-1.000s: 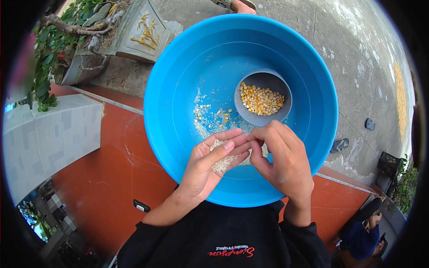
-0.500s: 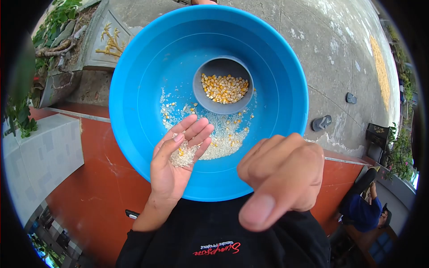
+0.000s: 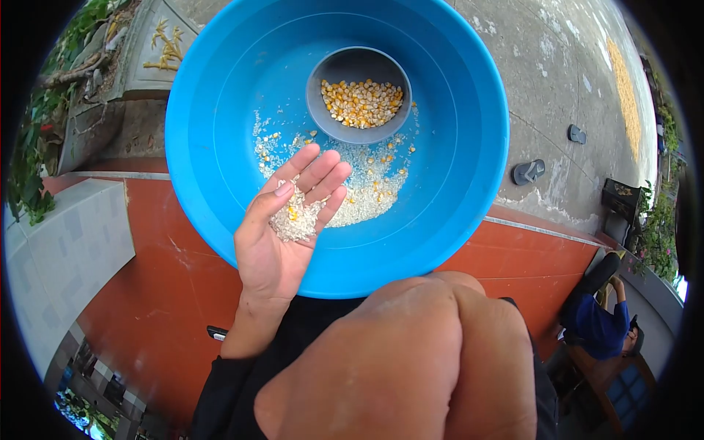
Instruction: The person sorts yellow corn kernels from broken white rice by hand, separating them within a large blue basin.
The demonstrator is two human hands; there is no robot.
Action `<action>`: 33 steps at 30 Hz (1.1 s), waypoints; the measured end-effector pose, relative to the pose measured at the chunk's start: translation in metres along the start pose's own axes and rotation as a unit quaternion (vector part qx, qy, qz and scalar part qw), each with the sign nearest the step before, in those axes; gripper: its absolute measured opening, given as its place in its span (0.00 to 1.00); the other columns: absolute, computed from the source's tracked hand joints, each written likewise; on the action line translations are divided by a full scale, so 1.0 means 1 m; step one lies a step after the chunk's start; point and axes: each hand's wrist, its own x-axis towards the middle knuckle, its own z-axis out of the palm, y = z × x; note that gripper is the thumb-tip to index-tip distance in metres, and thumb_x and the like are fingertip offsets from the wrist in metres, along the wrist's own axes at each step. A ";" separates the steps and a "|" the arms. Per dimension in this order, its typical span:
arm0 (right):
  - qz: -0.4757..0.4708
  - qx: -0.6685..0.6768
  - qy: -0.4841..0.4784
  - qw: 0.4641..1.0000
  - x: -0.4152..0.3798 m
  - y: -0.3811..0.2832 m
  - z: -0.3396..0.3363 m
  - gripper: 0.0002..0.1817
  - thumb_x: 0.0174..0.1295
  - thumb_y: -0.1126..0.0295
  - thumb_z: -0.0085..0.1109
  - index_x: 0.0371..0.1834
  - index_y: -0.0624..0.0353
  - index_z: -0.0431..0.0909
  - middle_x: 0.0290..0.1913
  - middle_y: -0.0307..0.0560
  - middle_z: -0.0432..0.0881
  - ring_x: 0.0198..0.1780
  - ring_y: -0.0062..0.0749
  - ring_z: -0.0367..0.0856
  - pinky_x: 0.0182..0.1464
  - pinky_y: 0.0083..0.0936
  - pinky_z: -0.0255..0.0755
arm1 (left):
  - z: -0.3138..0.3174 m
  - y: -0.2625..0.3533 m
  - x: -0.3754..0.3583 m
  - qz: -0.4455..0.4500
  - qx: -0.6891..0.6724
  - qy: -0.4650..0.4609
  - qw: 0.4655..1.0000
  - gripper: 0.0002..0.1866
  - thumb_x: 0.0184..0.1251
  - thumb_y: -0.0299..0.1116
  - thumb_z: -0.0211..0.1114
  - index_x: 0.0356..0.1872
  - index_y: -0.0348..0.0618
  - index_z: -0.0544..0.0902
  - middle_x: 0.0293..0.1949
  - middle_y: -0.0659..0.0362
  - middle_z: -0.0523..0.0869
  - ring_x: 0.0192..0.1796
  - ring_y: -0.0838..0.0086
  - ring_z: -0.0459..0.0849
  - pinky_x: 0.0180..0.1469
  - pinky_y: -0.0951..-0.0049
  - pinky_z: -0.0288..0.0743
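Note:
My left hand (image 3: 273,253) is cupped palm up over the near left side of a big blue basin (image 3: 220,213), holding a small heap of white rice grains (image 3: 295,220) with a yellow corn kernel among them. My right hand (image 3: 411,359) looms very close to the camera, its fingers curled; what they hold, if anything, is hidden. A grey bowl (image 3: 359,135) of yellow and white corn kernels (image 3: 363,103) stands inside the basin. Beside it, more rice grains (image 3: 363,204) with scattered corn kernels lie spread over the basin floor.
Red floor (image 3: 176,293) lies under the near side, grey concrete (image 3: 513,66) beyond. Sandals (image 3: 528,172) lie at the right, and a yellow strip of grain (image 3: 623,95) farther off. A person in blue (image 3: 598,323) sits at the far right. A tiled block (image 3: 73,235) stands left.
My right hand has come much closer to the camera and now covers the shirt front. The basin appears higher in view. My left hand still holds the rice grains.

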 end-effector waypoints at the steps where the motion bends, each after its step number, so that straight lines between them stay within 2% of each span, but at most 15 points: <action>1: 0.002 -0.001 0.000 1.000 -0.001 0.000 -0.002 0.07 0.76 0.80 0.65 0.54 0.67 0.85 0.29 0.37 0.82 0.24 0.13 0.65 0.28 0.19 0.55 | -0.002 0.000 0.001 0.001 -0.006 -0.006 1.000 0.32 0.86 0.33 0.55 0.84 0.25 0.70 0.76 0.34 0.83 0.81 0.47 0.82 0.85 0.50 0.77; 23: 0.023 0.054 0.032 0.998 0.002 0.006 -0.007 0.12 0.71 0.83 0.68 0.51 0.66 0.76 0.26 0.35 0.76 0.20 0.12 0.62 0.25 0.21 0.50 | -0.009 0.001 0.004 -0.013 -0.044 -0.028 0.999 0.32 0.86 0.34 0.54 0.84 0.26 0.70 0.77 0.35 0.82 0.81 0.47 0.82 0.85 0.50 0.77; 29: 0.027 0.071 0.033 0.997 0.005 0.003 -0.004 0.14 0.69 0.84 0.69 0.50 0.66 0.73 0.25 0.35 0.75 0.19 0.12 0.61 0.24 0.21 0.49 | -0.003 0.003 0.002 -0.018 -0.037 -0.001 0.999 0.32 0.86 0.33 0.54 0.85 0.26 0.69 0.77 0.35 0.82 0.81 0.47 0.82 0.85 0.50 0.78; 33: 0.042 0.085 0.041 0.995 0.007 0.001 -0.005 0.15 0.68 0.85 0.70 0.50 0.66 0.71 0.25 0.35 0.73 0.19 0.12 0.60 0.24 0.22 0.48 | -0.009 0.001 0.003 -0.013 -0.056 -0.025 0.998 0.32 0.86 0.33 0.54 0.85 0.27 0.69 0.77 0.35 0.82 0.81 0.47 0.82 0.84 0.50 0.78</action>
